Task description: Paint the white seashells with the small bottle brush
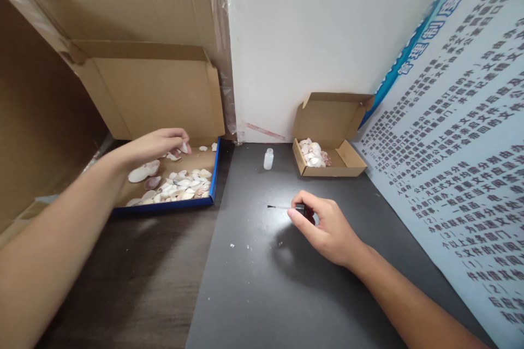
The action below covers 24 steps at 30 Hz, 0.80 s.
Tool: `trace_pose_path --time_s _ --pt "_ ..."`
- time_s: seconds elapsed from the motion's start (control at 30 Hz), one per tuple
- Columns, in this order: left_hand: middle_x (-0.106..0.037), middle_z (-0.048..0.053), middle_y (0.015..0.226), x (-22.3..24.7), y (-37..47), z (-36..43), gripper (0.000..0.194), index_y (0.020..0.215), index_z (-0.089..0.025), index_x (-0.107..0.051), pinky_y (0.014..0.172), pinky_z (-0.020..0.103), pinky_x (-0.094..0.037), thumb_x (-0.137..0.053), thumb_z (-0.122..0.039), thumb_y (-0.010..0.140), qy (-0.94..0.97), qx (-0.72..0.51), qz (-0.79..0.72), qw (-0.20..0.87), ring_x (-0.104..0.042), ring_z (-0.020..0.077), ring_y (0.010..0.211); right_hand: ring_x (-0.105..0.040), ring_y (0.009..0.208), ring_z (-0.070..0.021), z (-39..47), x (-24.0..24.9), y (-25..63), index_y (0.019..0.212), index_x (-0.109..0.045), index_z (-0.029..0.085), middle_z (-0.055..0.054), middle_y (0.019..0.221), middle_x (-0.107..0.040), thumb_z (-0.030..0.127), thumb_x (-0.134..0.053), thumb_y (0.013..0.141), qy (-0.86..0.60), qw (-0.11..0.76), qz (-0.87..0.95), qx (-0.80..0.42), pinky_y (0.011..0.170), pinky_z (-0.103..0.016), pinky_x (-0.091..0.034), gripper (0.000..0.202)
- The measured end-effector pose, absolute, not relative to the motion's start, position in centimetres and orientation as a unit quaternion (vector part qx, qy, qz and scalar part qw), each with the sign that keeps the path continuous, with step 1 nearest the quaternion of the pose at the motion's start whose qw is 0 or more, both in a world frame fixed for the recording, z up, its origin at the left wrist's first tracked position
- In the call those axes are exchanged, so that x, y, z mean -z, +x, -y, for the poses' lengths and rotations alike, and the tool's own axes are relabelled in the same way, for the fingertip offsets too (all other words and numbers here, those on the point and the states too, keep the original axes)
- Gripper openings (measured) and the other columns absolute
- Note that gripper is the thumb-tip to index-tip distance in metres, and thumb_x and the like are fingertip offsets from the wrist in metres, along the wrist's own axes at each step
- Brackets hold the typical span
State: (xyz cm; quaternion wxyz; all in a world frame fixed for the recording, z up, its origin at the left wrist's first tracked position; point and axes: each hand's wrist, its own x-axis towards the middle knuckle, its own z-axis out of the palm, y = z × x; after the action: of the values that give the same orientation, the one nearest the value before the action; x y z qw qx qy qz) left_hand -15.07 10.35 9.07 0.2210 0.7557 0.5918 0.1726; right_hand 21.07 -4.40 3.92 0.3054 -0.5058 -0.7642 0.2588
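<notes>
My left hand (161, 144) reaches over the large shallow cardboard box (212, 191) with a blue outer edge. Its fingers are pinched on a small white seashell (184, 148). Below it lie a pile of pale seashells (180, 188) and a few bigger ones at the box's left. My right hand (325, 223) is closed around the black cap of a small applicator brush (278, 207); the thin stem points left, its dark bristles above the grey mat. Beyond the brush stands an uncapped little bottle (268, 160), upright, with whitish contents.
A small open cardboard box (339, 170) at the back right holds white seashells (313, 154) and some reddish ones. White crumbs (232, 245) dot the grey mat (254, 305). A white panel (295, 49) rises behind, a printed sheet (458, 163) along the right.
</notes>
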Motion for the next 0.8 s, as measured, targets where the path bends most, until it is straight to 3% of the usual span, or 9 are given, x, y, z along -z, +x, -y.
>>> trace_pose_path --time_s 0.13,0.23,0.33,0.4,0.5,0.63,0.8 --pt "-0.051 -0.001 0.063 -9.3 -7.9 -8.7 0.009 0.072 -0.021 -0.046 0.060 0.026 -0.039 -0.039 -0.025 0.076 0.786 -0.168 -0.517 0.293 -0.048 0.0138 0.060 -0.042 0.056 -0.0113 4.5 -4.1 21.1 0.076 -0.048 0.021 0.004 0.062 -0.046 0.036 -0.051 0.092 -0.507 0.319 0.760 -0.250 0.055 -0.024 -0.033 0.022" --pt "-0.059 0.002 0.072 -8.5 -2.8 -8.2 0.018 0.073 -0.020 -0.051 0.062 0.027 -0.038 -0.037 -0.028 0.080 0.815 -0.132 -0.515 0.231 -0.053 0.0160 0.068 -0.040 0.055 -0.0108 4.3 -4.4 21.3 0.074 -0.046 0.021 0.005 0.060 -0.043 0.037 -0.050 0.093 -0.519 0.347 0.745 -0.236 0.053 -0.024 -0.032 0.024" --pt "-0.067 0.007 0.091 -7.2 0.0 -9.0 0.031 0.098 -0.018 -0.058 0.065 0.030 -0.042 -0.041 -0.040 0.083 0.801 -0.123 -0.543 0.220 -0.060 0.0214 0.079 -0.038 0.053 -0.0103 4.2 -4.6 21.6 0.073 -0.044 0.021 0.006 0.058 -0.039 0.038 -0.047 0.094 -0.531 0.384 0.721 -0.225 0.052 -0.023 -0.030 0.027" --pt "-0.070 0.011 0.099 -6.4 0.8 -9.8 0.050 0.120 -0.015 -0.054 0.066 0.031 -0.044 -0.049 -0.046 0.081 0.798 -0.102 -0.550 0.226 -0.063 0.0241 0.082 -0.037 0.052 -0.0100 4.1 -4.7 21.9 0.073 -0.043 0.022 0.007 0.056 -0.037 0.038 -0.047 0.095 -0.537 0.403 0.707 -0.222 0.052 -0.023 -0.029 0.028" --pt "-0.072 0.013 0.104 -5.2 1.6 -10.9 0.062 0.125 -0.014 -0.054 0.070 0.031 -0.047 -0.059 -0.051 0.076 0.803 -0.072 -0.543 0.236 -0.066 0.0265 0.086 -0.035 0.051 -0.0097 4.0 -4.9 22.2 0.074 -0.043 0.022 0.007 0.055 -0.035 0.038 -0.047 0.095 -0.538 0.416 0.699 -0.221 0.051 -0.023 -0.028 0.027" --pt "-0.072 0.012 0.111 -4.0 2.9 -11.1 0.040 0.111 -0.016 -0.061 0.075 0.030 -0.048 -0.055 -0.045 0.083 0.808 -0.083 -0.541 0.218 -0.067 0.0260 0.094 -0.035 0.050 -0.0095 4.0 -4.9 22.2 0.074 -0.043 0.022 0.007 0.055 -0.034 0.038 -0.047 0.095 -0.531 0.420 0.701 -0.225 0.051 -0.023 -0.027 0.027" --pt "-0.072 0.012 0.101 -3.2 4.0 -9.2 0.025 0.099 -0.019 -0.058 0.071 0.032 -0.045 -0.047 -0.039 0.091 0.817 -0.136 -0.535 0.165 -0.066 0.0270 0.089 -0.034 0.050 -0.0096 3.7 -4.8 22.3 0.075 -0.043 0.022 0.007 0.054 -0.034 0.039 -0.047 0.096 -0.534 0.431 0.693 -0.222 0.051 -0.024 -0.028 0.028"
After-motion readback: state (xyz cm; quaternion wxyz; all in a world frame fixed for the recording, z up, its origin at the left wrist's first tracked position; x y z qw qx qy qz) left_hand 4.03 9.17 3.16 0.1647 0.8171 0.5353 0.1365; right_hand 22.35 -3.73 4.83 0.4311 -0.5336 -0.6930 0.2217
